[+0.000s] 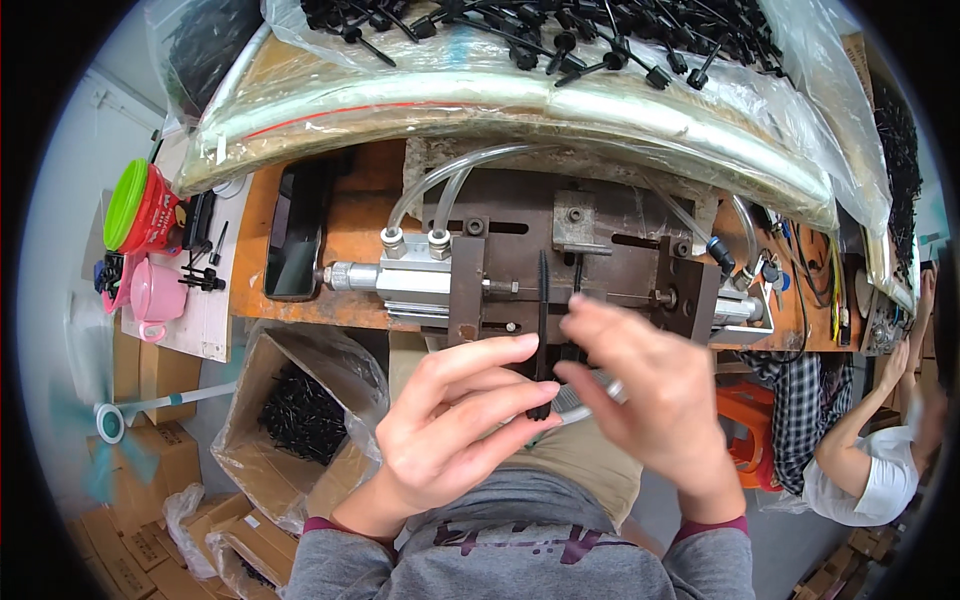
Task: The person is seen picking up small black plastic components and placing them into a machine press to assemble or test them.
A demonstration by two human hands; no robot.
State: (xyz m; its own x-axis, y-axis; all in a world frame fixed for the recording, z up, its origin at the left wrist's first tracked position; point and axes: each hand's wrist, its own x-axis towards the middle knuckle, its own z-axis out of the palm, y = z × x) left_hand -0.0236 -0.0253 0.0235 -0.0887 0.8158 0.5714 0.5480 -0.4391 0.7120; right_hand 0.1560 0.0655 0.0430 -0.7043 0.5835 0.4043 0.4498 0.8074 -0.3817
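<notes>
My left hand [455, 410] is closed, pinching a slim black rod with a brush-like tip [543, 335] between thumb and fingers. The rod stands nearly upright in the picture, tip pointing away from me. My right hand [650, 390] is smeared by motion just right of it, beside a second dark, thin piece [577, 275] below a small metal block [575, 215]. Whether its fingers grip that piece, I cannot make out. Both hands are at the near side of a dark steel fixture [520, 200], with a silver air cylinder [415, 285] at its left.
A plastic-lined tray [500, 105] piled with black rod parts [560, 45] spans the back. A black bin [298, 230] and pink cup [160, 295] stand left. A carton [250, 420] of black pieces sits below. Air hoses, cables and another person [865, 450] are at right.
</notes>
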